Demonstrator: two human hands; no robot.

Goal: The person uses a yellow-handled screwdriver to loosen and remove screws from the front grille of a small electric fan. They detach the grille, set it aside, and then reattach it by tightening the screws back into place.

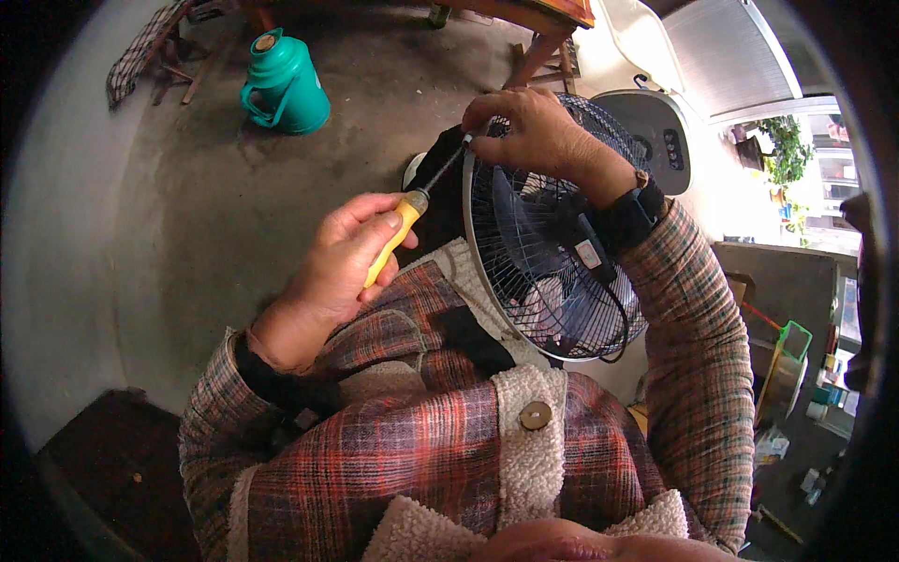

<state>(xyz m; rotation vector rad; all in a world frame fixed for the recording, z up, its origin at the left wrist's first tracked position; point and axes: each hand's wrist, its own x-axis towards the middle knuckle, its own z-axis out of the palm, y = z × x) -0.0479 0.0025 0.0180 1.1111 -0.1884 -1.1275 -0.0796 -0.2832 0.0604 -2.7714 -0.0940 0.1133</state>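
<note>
My left hand point(351, 245) is closed round the yellow handle of a screwdriver point(393, 242). Its metal shaft slants up and to the right toward the rim of a fan point(524, 253). At the shaft's far end, my right hand point(538, 133) has its thumb and fingers bent together at the upper left of the fan's rim. A small pale bit shows by the thumb; I cannot make out what it is. The fan has a round wire cage with dark blades inside, and a black box with a cord lies against the cage.
A teal thermos jug point(290, 89) with a cork stands on the concrete floor at the far left. A wooden table point(524, 14) is at the back. Behind the fan is a grey panel point(646, 131) on a pale surface. Green plants point(787, 150) show at the far right.
</note>
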